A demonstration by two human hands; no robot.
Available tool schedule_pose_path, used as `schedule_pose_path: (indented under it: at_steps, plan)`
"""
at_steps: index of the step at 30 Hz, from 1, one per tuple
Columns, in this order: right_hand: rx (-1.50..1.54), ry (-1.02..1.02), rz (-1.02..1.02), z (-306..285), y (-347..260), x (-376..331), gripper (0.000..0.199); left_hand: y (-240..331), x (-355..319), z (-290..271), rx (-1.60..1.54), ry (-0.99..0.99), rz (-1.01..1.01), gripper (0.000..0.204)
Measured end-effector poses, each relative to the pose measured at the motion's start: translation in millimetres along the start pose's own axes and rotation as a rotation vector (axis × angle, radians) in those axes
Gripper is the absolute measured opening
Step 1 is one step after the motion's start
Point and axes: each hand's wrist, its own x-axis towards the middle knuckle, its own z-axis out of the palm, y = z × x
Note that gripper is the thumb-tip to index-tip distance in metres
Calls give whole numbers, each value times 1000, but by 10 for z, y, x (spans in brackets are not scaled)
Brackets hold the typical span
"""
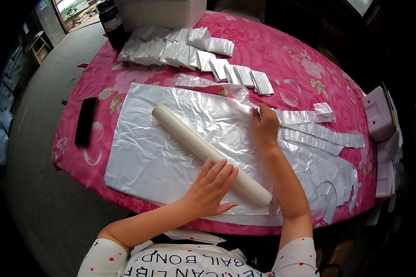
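Apparently separating plastic bags (141, 152): steadying white roll (189, 135) with open left hand (212, 187), pinching their far edge with right hand (266, 123), probably needing to peel one layer next.

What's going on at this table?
A person's left hand lies spread on a pale roll, which rests slantwise on thin, shiny plastic bags laid flat. The right hand pinches the bags near their far edge. Beyond them, many small folded packets stand in rows on the pink tablecloth; a dark phone lies to the left.
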Motion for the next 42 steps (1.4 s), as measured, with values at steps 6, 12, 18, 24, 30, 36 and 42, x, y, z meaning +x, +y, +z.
schedule_pose_path:
  at_steps: [6, 12, 18, 24, 30, 36, 42]
  plan:
    - [1178, 205, 723, -368, 724, 278, 17, -14, 8, 52, -1, 22, 6, 83]
    - [1345, 497, 837, -902, 2023, 414, 11, -18, 60, 60, 3, 28, 12, 81]
    - [1096, 737, 969, -1589, 2800, 226, 21, -25, 71, 74, 19, 30, -3, 81]
    - [-501, 469, 511, -1697, 2489, -185, 65, -17, 117, 88, 27, 24, 3, 81]
    - [123, -450, 3, -1258, 398, -815, 45, -10, 104, 94, 52, 15, -13, 81]
    - [-54, -584, -281, -1059, 59, -1118, 52, -33, 112, 95, 11, -4, 12, 75]
    - [-180, -538, -155, -1229, 218, -1172, 53, -35, 272, 75, -201, -68, 106, 70]
